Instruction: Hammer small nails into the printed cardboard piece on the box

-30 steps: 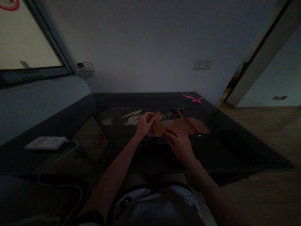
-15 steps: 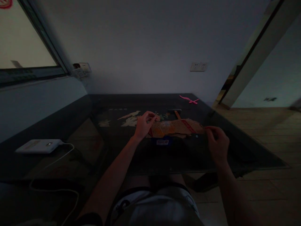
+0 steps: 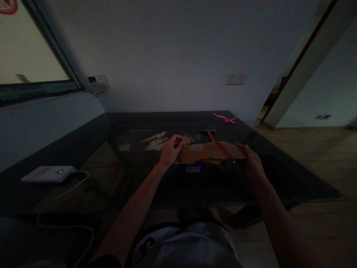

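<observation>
A long tan piece with a dark speckled pattern, an orange patch and red bands lies across the middle of the table; its material is hard to tell in the dim light. My left hand is at its left end, thumb and fingers pinched together; whatever is between the fingertips is too small to make out. At the right end, my right hand grips the piece with the fingers at its edge. Just behind it lies a hammer with a brown handle. Partly under the front edge sits a blue box with a white label.
The dark glass table carries a printed bird-and-flower picture. A pink strip lies at the back right. On the left is a white power bank with a white cable. A wall rises behind.
My right hand has moved slightly left and up and now grips the right end of the tan piece. My left hand stays pinched in nearly the same place.
</observation>
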A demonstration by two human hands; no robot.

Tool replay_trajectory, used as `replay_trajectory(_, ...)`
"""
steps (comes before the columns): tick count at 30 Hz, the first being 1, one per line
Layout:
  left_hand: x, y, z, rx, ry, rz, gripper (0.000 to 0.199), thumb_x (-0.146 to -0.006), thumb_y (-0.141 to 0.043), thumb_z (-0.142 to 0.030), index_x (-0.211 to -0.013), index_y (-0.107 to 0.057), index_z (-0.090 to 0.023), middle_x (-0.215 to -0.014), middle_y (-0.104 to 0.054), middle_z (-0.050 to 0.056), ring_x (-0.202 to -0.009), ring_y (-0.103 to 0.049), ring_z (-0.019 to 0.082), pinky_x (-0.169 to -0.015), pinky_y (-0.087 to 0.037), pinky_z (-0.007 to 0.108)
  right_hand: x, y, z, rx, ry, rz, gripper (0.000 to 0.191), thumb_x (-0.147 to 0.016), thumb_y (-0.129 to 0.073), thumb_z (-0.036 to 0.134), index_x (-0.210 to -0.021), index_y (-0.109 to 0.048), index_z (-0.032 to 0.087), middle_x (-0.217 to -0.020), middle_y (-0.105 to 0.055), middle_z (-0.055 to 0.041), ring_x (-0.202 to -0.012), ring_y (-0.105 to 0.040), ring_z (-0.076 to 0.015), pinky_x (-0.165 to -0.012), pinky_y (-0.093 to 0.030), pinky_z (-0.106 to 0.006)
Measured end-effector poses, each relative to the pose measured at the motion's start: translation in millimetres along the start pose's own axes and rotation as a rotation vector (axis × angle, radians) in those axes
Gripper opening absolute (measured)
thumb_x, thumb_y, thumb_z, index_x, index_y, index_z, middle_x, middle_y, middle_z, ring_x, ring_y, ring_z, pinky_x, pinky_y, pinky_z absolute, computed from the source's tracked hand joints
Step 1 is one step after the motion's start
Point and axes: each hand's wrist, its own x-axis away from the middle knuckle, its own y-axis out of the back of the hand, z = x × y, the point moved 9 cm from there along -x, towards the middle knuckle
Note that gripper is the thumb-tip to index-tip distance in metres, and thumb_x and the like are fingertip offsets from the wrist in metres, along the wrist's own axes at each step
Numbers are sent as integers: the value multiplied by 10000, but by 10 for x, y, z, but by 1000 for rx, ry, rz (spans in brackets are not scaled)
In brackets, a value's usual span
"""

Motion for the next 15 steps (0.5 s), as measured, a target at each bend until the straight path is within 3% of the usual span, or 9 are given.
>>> replay_trajectory(2,-6,13,-5,8,0,-8,32,-845,-545,-200,-874,-535,-189,-795,-645,12,-745,-681,146,-669,-526,250,30,-27,40,-58,-81,39,661,-858,-306,650,-1124,-653,154,-980,-711,-132,-753,-683,-223,-558,-526,-307)
replay_trajectory(6,-8,26,-17,38,-10,-14,30,-848,-544,-202,-869,-532,-186,-784,-641,13,-747,-685,147,-680,-527,254,122,-83,110,-146,-185,35,518,-720,-651,499,-1122,-659,172,-897,-700,-67,-574,-606,-135,-415,-422,-205)
replay_trajectory(9,-3,22,-21,37,-12,-12,32,-848,-548,-209,-865,-532,-188,-785,-642,12,-753,-685,146,-696,-532,259,174,-115,139,-167,-201,16,558,-631,-743,378,-1145,-651,179,-801,-684,-32,-496,-536,-100,-372,-363,-182)
replay_trajectory(15,-7,10,-30,37,-7,-5,31,-844,-553,-206,-859,-529,-193,-783,-647,12,-747,-682,144,-702,-537,265,183,-118,117,-212,-208,-2,583,-608,-754,361,-1159,-647,200,-842,-701,-35,-535,-583,-127,-421,-434,-217)
